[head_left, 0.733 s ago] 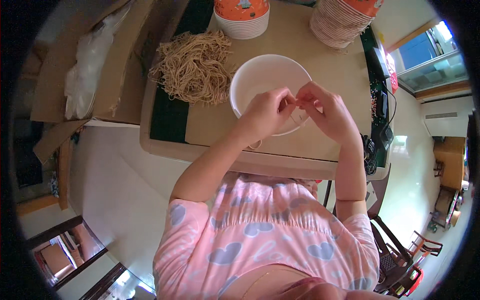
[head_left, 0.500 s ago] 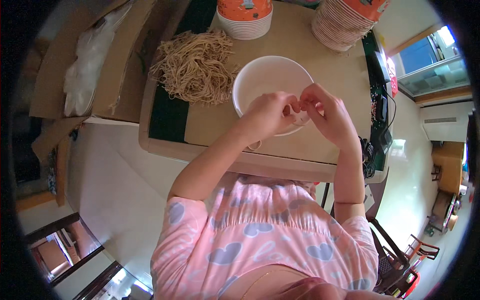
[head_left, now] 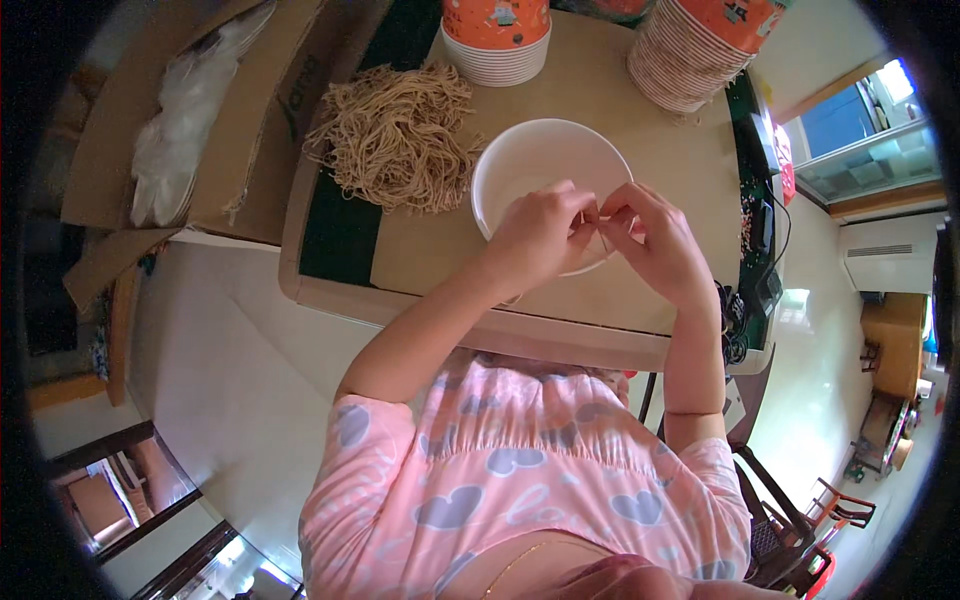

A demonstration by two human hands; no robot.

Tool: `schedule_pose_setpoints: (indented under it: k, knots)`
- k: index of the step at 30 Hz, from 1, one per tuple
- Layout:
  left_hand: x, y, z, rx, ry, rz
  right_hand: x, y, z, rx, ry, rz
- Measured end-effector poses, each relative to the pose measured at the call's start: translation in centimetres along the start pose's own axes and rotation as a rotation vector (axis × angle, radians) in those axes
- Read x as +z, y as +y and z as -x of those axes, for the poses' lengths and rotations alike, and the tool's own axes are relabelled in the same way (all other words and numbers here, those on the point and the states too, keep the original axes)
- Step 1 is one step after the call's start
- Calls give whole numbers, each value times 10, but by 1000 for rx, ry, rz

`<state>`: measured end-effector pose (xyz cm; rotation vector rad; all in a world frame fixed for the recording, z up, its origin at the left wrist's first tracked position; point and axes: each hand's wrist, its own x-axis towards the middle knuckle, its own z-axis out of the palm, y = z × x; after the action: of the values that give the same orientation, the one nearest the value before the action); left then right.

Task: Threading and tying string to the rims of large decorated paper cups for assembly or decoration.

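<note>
Left hand (head_left: 543,228) and right hand (head_left: 660,240) are pinching thin beige string (head_left: 603,243) over a round white bowl (head_left: 515,165) near the surface's (head_left: 610,337) front edge.

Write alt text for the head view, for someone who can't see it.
The left hand and right hand, held close together, pinch thin string over a white bowl on a table. A pile of tan string lies left of the bowl; stacks of orange and white tubs stand beyond.
</note>
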<state>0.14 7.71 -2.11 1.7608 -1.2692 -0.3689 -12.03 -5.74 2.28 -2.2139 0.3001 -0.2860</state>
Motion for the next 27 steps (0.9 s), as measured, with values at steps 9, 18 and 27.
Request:
schedule_pose_setpoints:
  k: [9,18,27]
  knots:
    - [-6,8,2,3,17,7,2,-3,1,-20,-46,96]
    - [-33,11,7,86,-169,34,6,6,0,27,25,-39]
    - [-19,8,9,193,-94,-107,6,19,-3,84,63,-215]
